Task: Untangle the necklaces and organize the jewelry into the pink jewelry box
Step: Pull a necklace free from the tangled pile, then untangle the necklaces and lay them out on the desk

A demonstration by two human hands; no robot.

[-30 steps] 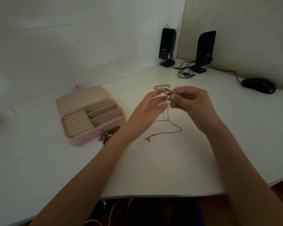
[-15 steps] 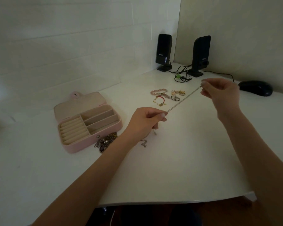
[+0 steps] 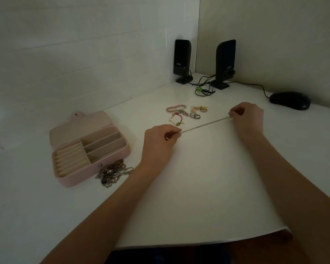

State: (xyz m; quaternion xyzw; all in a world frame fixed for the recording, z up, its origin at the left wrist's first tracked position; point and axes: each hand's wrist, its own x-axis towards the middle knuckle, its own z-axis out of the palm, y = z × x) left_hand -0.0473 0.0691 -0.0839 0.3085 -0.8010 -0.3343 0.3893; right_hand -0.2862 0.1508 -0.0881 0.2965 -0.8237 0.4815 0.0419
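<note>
At frame centre, left hand point(image 3: 158, 141) and right hand point(image 3: 248, 116) pinch a taut chain point(image 3: 205, 124) by its ends, fingers clamped. Open box point(image 3: 90, 149) sits left on the desk point(image 3: 208, 197).

The tangled chains point(image 3: 113, 172) blur together uncountably, and curled fingers point(image 3: 172, 134) hide one necklace point(image 3: 205, 124) end.

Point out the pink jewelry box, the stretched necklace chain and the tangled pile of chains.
pink jewelry box point(image 3: 78, 177): head view, front wall.
necklace chain point(image 3: 205, 125): head view, middle of taut span.
tangled chains point(image 3: 111, 172): head view, centre of the heap.
</note>
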